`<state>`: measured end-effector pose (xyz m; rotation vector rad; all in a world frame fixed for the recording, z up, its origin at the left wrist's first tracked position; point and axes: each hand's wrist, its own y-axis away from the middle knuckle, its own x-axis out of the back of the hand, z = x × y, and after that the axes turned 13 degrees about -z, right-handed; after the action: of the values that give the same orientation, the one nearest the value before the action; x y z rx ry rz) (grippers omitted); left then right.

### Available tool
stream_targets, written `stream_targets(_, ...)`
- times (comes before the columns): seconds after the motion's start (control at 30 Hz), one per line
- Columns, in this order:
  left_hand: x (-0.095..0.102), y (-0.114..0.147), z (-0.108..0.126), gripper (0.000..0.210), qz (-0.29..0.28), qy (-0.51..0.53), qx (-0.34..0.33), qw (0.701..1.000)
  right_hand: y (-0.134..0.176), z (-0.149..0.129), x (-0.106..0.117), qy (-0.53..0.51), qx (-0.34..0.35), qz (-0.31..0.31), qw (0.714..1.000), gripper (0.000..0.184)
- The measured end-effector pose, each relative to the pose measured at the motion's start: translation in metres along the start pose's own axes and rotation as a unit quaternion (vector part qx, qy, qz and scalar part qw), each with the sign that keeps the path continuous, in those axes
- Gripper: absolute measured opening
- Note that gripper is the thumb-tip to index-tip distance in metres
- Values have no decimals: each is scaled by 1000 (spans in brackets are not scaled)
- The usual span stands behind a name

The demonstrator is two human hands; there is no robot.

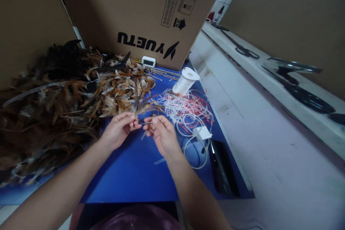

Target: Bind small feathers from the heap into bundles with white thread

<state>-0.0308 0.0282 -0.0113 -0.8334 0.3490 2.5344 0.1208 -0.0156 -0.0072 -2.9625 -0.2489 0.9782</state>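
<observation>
Over the blue table (129, 176), my left hand (120, 129) pinches a few brown feathers (138, 97) by their lower ends, their tips fanning up and to the right. My right hand (164, 136), just beside it, has thumb and fingers closed on a thin pale strand (146, 123). That strand stretches between the two hands; whether it is thread or a feather shaft I cannot tell. A large heap of brown, cream and black feathers (107, 95) lies left of my hands. To the right sits a tangle of white and red strips (185, 106).
Behind the tangle stands a white spool (185, 80), near thin sticks (165, 73) and a small white digital display (148, 61). A cabled white adapter (202, 133) and a black phone (224, 168) lie right. A cardboard box (129, 10) rises behind; scissors (246, 52) rest on the ledge.
</observation>
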Motion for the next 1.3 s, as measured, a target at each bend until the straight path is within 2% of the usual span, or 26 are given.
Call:
stream_targets(0.13, -2, 1, 1, 14, 1, -1, -1, 1000, 0, -1, 1, -29, 10, 2, 1000, 17)
stream_targets(0.33, -4, 3, 2, 17, -13, -4, -9, 1000, 0, -1, 3, -20, 35, 8, 999, 17)
stream_targets(0.6, -1, 2, 1, 16, -11, -7, -20, 1000, 1, -5, 5, 17, 54, 35, 998, 17)
stream_targets(0.9, -1, 2, 0, 14, -6, -17, -7, 1000, 4, -6, 7, 109, 50, 43, 992, 20)
stream_targets(1.1, -1, 3, 1, 16, -5, -36, 7, 999, 5, -11, 6, 61, 57, 16, 996, 19)
stream_targets(1.3, -3, 5, 2, 19, -11, -59, 8, 998, 6, -5, 7, 87, -8, -4, 996, 12)
